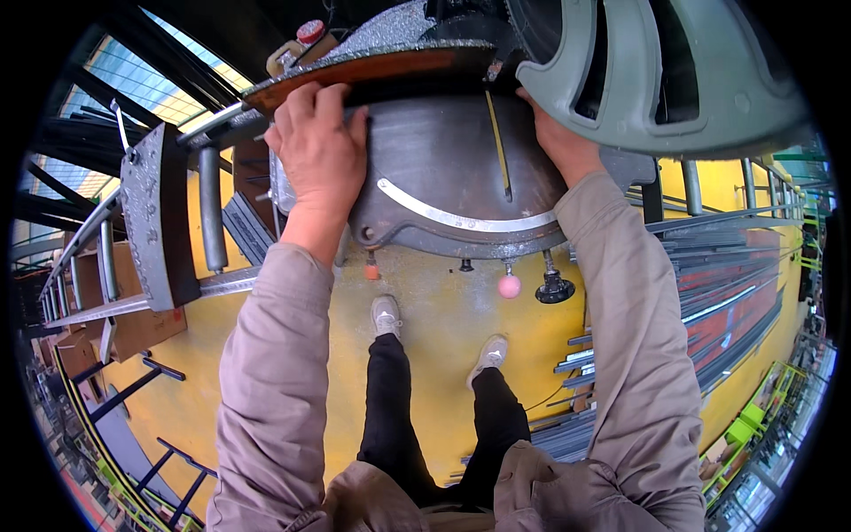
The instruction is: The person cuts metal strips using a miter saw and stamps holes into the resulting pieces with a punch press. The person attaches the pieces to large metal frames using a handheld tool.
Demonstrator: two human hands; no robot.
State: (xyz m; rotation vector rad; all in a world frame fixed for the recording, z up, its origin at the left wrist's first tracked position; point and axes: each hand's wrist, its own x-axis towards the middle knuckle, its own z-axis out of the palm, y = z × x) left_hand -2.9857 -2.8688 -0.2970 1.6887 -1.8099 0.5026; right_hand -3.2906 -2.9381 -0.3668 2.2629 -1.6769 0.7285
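Saw table (434, 146) between the hands: metal, probably heavy, stiff, best held by its rim | left hand (317, 142) half-curled at rusty fence (394, 69), grip unclear | right hand (565, 146), fingers hidden by green guard (634, 84), hold unclear

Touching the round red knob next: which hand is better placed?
Probably the left hand: it sits by the rusty fence, nearer the red knob. The right hand is across the table, partly hidden by the green guard.
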